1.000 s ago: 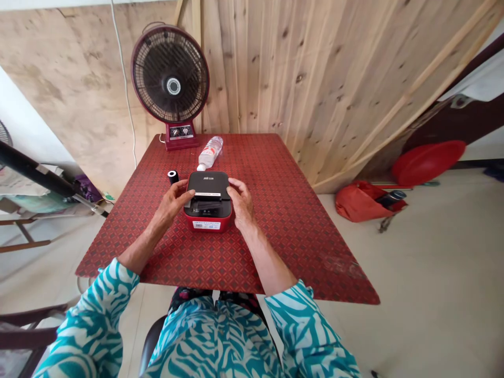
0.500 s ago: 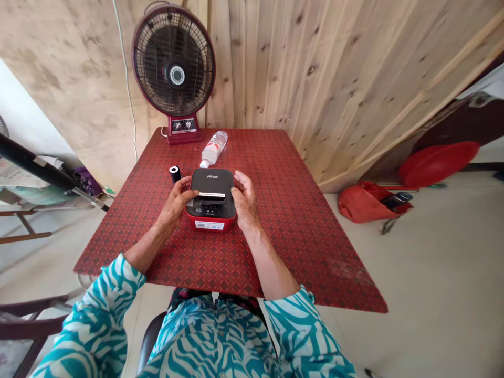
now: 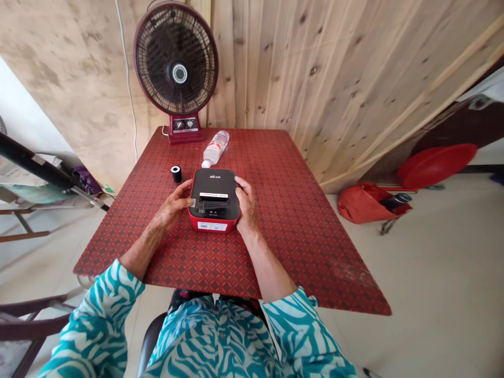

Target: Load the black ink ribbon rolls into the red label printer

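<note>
A small receipt printer (image 3: 216, 184) with a black lid and a red base sits in the middle of the table, its paper slot and label facing me. My left hand (image 3: 170, 206) grips its left side, the thumb at the front left corner by a light grey tab. Along the right side my right hand (image 3: 246, 206) is closed against the casing, some fingers hidden behind it. Behind and left of the printer stands a small black roll (image 3: 176, 174) with a white-ringed end. A clear plastic bottle (image 3: 216, 148) lies on its side just beyond the printer.
A dark red fan (image 3: 177, 68) stands at the table's back left, against the wooden wall. Red patterned cloth covers the table (image 3: 299, 247). On the floor to the right lies a red bag (image 3: 360, 202). A chair (image 3: 33, 325) is at the lower left.
My left thumb has slid off the lid beside the white strip, down to the printer's left edge. The right hand still rests against the right side, its fingers slightly lower.
</note>
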`<control>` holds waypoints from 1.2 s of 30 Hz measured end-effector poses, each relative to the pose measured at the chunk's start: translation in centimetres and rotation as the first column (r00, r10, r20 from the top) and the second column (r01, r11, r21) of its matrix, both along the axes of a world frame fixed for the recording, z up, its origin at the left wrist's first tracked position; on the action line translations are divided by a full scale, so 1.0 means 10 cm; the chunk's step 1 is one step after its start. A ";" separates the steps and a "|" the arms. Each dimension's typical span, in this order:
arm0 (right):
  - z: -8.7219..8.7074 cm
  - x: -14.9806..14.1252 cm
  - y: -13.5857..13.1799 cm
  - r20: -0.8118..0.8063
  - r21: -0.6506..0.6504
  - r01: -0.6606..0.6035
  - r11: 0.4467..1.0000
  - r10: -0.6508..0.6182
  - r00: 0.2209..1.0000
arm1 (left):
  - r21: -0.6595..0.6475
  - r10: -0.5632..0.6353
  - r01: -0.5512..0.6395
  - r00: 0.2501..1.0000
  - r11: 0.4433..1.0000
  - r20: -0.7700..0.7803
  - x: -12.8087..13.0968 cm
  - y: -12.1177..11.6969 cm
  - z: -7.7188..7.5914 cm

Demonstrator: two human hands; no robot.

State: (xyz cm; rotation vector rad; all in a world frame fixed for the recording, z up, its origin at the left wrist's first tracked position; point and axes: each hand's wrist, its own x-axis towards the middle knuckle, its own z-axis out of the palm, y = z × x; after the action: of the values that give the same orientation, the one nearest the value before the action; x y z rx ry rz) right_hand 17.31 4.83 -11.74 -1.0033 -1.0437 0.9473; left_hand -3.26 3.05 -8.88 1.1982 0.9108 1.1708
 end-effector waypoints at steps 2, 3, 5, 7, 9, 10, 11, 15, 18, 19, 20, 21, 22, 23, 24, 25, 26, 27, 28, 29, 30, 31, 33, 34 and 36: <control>0.02 -0.01 -0.04 0.030 0.005 0.035 0.999 -0.035 0.999 | 0.004 -0.008 0.008 1.000 1.000 -0.002 0.00 0.01 0.00; 0.03 -0.02 -0.06 0.046 0.009 0.055 0.998 -0.055 0.997 | 0.003 -0.009 0.009 1.000 1.000 0.006 0.00 0.01 0.00; 0.03 -0.03 -0.08 0.061 0.013 0.072 0.997 -0.073 0.995 | -0.006 -0.009 0.009 0.999 1.000 0.036 0.02 0.00 0.00; 0.00 -0.03 -0.08 0.033 0.001 0.083 0.997 -0.083 0.996 | -0.022 -0.003 0.005 0.997 1.000 0.082 0.03 -0.01 0.01; -0.06 -0.04 -0.07 -0.005 -0.022 0.080 0.997 -0.081 0.997 | -0.041 0.002 0.003 0.991 0.999 0.136 0.05 -0.03 0.01; -0.09 -0.04 -0.06 -0.019 -0.033 0.078 0.996 -0.078 0.997 | -0.047 0.004 0.003 0.987 0.999 0.160 0.05 -0.03 0.01; -0.12 -0.05 -0.06 -0.029 -0.041 0.078 0.996 -0.079 0.996 | -0.051 0.006 0.003 0.984 0.999 0.177 0.06 -0.04 0.01; -0.15 -0.06 -0.05 -0.080 -0.068 0.078 0.995 -0.083 0.993 | -0.061 0.019 -0.007 0.980 0.998 0.198 0.05 -0.03 -0.04; -0.14 -0.06 -0.06 -0.082 -0.093 0.071 0.993 -0.079 0.993 | -0.053 0.012 -0.001 0.981 0.999 0.191 0.03 -0.02 -0.08; -0.13 -0.06 -0.06 -0.070 -0.100 0.076 0.992 -0.083 0.994 | -0.051 0.008 0.001 0.982 0.999 0.189 0.02 -0.01 -0.08; -0.13 -0.07 -0.06 -0.055 -0.106 0.080 0.991 -0.086 0.995 | -0.052 0.009 0.001 0.982 0.999 0.186 0.02 -0.01 -0.08; -0.13 -0.07 -0.06 -0.044 -0.113 0.085 0.990 -0.090 0.995 | -0.058 0.013 -0.003 0.983 0.998 0.183 0.02 -0.02 -0.08; -0.14 -0.07 -0.05 -0.038 -0.119 0.089 0.989 -0.094 0.995 | -0.066 0.022 -0.010 0.983 0.998 0.180 0.02 -0.02 -0.07; -0.15 -0.07 -0.05 -0.036 -0.123 0.092 0.988 -0.097 0.995 | -0.074 0.034 -0.022 0.984 0.997 0.175 0.02 -0.03 -0.05; -0.16 -0.08 -0.05 -0.036 -0.123 0.092 0.988 -0.098 0.995 | -0.081 0.048 -0.034 0.984 0.996 0.169 0.02 -0.03 -0.04; -0.18 -0.08 -0.04 -0.039 -0.117 0.093 0.989 -0.098 0.994 | -0.088 0.056 -0.042 0.985 0.995 0.162 0.03 -0.04 -0.02; -0.20 -0.08 -0.03 -0.048 -0.108 0.094 0.990 -0.100 0.994 | -0.097 0.061 -0.047 0.987 0.994 0.151 0.03 -0.04 -0.01; -0.22 -0.08 -0.02 -0.058 -0.096 0.094 0.991 -0.100 0.993 | -0.106 0.062 -0.048 0.989 0.993 0.135 0.03 -0.05 0.01; -0.23 -0.08 -0.01 -0.068 -0.083 0.089 0.993 -0.095 0.993 | -0.114 0.058 -0.046 0.992 0.992 0.108 0.02 -0.05 0.02; -0.25 -0.09 0.00 -0.080 -0.072 0.085 0.994 -0.090 0.993 | -0.117 0.056 -0.047 0.996 0.992 0.068 0.01 -0.06 0.04; -0.26 -0.09 0.01 -0.091 -0.065 0.080 0.995 -0.086 0.992 | -0.104 0.061 -0.060 0.998 0.993 0.007 0.00 -0.06 0.07; -0.27 -0.09 0.02 -0.099 -0.062 0.076 0.995 -0.082 0.992 | -0.067 0.077 -0.082 0.994 0.994 -0.078 -0.02 -0.07 0.11; -0.27 -0.09 0.04 -0.115 -0.069 0.075 0.995 -0.082 0.990 | 0.095 0.141 -0.117 0.944 0.989 -0.299 -0.07 -0.09 0.22; -0.27 -0.09 0.04 -0.119 -0.074 0.075 0.994 -0.084 0.989 | 0.205 0.183 -0.105 0.894 0.973 -0.409 -0.09 -0.09 0.29; -0.26 -0.09 0.05 -0.117 -0.078 0.075 0.994 -0.084 0.990 | 0.389 0.247 -0.004 0.779 0.921 -0.577 -0.11 -0.09 0.44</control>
State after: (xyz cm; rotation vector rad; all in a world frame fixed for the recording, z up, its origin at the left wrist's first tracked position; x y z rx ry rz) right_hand 16.37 5.29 -14.36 -1.0279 -0.8682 0.9742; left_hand -4.39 2.19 -4.52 1.9270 1.3143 1.0939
